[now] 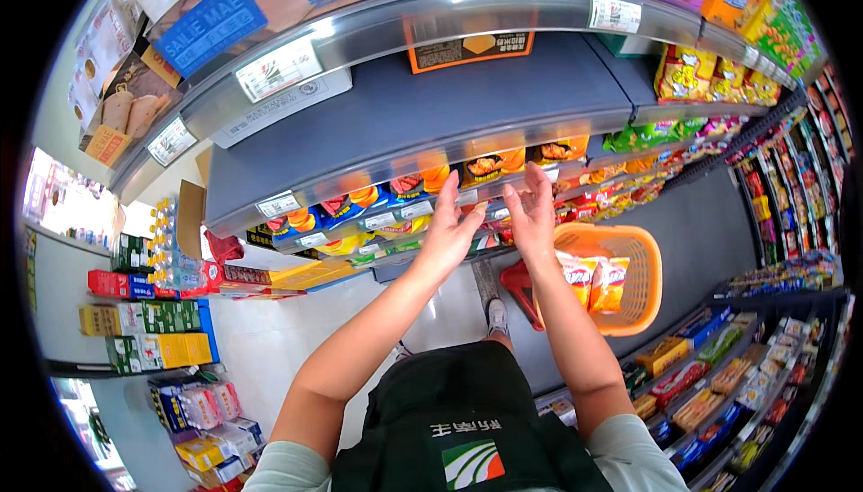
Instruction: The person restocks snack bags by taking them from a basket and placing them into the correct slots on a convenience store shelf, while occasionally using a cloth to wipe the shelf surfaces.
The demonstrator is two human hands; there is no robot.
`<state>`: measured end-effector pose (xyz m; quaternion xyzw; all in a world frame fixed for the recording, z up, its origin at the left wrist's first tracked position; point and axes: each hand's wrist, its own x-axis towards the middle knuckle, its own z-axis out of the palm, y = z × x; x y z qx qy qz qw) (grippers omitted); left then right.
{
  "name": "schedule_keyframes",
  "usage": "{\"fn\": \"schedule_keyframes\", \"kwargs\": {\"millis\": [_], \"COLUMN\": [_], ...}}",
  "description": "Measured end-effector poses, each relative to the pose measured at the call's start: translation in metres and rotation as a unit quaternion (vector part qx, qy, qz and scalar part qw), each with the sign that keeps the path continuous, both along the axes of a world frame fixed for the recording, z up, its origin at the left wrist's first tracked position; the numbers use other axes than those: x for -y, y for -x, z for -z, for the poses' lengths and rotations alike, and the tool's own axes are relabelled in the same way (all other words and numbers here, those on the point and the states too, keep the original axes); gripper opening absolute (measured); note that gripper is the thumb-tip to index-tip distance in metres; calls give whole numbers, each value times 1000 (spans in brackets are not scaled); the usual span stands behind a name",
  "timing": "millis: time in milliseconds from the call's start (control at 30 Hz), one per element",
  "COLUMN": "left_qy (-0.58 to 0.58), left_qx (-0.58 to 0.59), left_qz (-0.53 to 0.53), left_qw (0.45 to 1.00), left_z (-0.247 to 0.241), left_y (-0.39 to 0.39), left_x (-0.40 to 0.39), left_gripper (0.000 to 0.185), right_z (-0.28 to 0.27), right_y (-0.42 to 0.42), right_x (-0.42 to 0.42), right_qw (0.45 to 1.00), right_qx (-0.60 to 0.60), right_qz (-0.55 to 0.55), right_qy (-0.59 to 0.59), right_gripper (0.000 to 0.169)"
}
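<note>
My left hand reaches up to a lower shelf of packaged snacks, thumb apart from the fingers and nothing in it. Close by on its right, my right hand is raised with its fingers spread, also bare. Just beyond the fingertips stand snack bags with orange tops: a black one between the hands, another dark one to the right. To the left are blue bags with pictures of meat. A clear front strip partly covers these bags.
An orange plastic basket with orange-and-white snack bags sits right of my right forearm, beside a red plastic object. Above is a dark shelf board. Boxed goods are stacked left; another stocked shelf stands right.
</note>
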<state>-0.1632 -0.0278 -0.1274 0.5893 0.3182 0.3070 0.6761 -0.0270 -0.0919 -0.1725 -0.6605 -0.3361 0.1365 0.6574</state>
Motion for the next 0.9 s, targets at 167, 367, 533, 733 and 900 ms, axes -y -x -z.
{"fn": "schedule_keyframes", "kwargs": {"millis": [167,367,533,733,900], "left_qy": [-92,-103,-70,-47,-50], "left_qx": [-63,-118,-114,-94,-65], "left_qz": [-47,-94,-65,-78,-80], "left_qw": [993,983,989,991,993], "left_z": [41,64,59,69,45], "left_y": [-46,-77,-81,-85,-80], "left_x": [-35,-57,-59,-63,-58], "left_gripper": [73,58,44,35,32], "right_z": [8,19,33,41,31], "right_y": [-39,-62,-71,-77,-77], "right_x": [-36,-54,-62,-73,-69], "right_qw": [992,992,993,989,993], "right_qx": [101,18,22,44,13], "right_qz": [-42,-116,-108,-103,-109], "right_qy": [58,33,39,102,51], "right_gripper": [72,59,47,41,41]}}
